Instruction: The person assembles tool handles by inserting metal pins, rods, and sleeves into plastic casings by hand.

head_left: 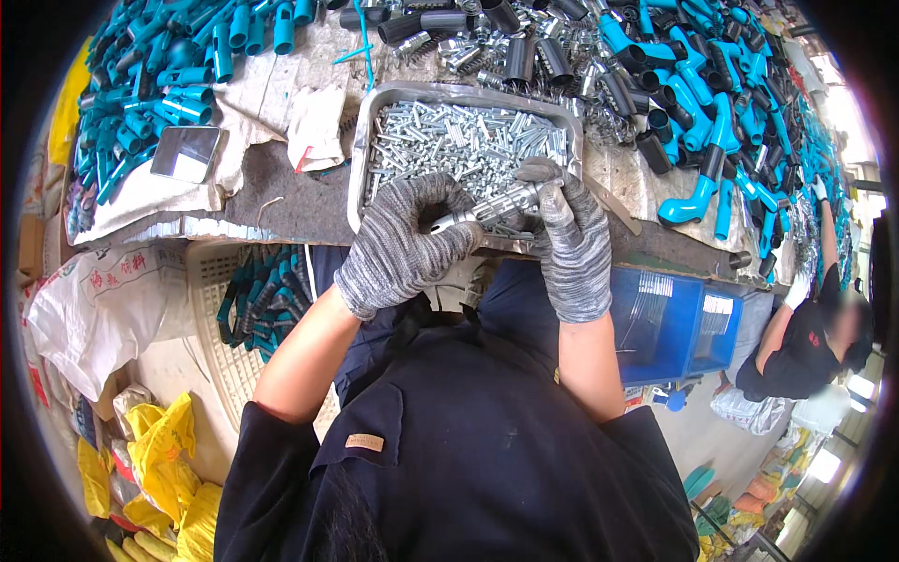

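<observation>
Both my hands wear grey knitted gloves and meet over the near edge of a metal tray. My left hand (401,242) grips the left end of a slotted, silvery metal tube (506,203) between thumb and fingers. At the tube's other end, the thumb and fingers of my right hand (575,245) close around it. The tube lies nearly level, its right end slightly higher. Below and beyond it, the tray (360,157) holds a heap of small metal pins (459,140). Whether a small pin is also pinched in the right fingers is hidden.
Teal tubes (192,75) pile up at the far left, near a phone (185,154). Teal and black handles (698,122) heap at the right, springs and black sleeves (520,61) behind the tray. Blue bins (646,323) sit below the table edge. A co-worker (810,337) is at right.
</observation>
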Tool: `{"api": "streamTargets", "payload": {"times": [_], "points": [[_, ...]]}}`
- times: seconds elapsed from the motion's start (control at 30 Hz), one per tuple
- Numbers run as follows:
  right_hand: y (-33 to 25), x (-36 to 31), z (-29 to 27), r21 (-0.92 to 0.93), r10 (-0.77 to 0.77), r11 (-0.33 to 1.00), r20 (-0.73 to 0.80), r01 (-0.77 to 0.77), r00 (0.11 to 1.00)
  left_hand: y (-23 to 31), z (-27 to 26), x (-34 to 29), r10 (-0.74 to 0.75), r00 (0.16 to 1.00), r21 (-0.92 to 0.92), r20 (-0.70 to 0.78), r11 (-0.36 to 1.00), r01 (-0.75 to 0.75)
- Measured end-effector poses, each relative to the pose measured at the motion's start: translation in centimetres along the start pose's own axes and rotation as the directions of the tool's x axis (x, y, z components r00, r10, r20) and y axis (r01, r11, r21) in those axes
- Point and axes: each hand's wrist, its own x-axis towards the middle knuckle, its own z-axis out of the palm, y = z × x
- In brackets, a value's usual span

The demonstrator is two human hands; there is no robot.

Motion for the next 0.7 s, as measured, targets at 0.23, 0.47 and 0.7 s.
{"api": "streamTargets", "payload": {"times": [0.23,0.47,0.7], "points": [[-0.6,-0.1,0.9,0.258,0.197,0.947,-0.002,-0.189,0.980,2.1,-0.2,0.3,-0.120,0.992,0.083,0.040,0.990,0.117],[0.8,1.1,1.1,0.191,0.204,0.963,-0.064,-0.189,0.977,0.5,-0.9,1.6,-0.087,0.995,0.112,0.050,0.990,0.081],[-2.7,9.5,-4.5,-0.041,-0.155,0.988,-0.343,0.150,0.927,-2.8,-1.5,3.8,-0.145,0.988,0.273,-0.044,0.950,0.152]]}}
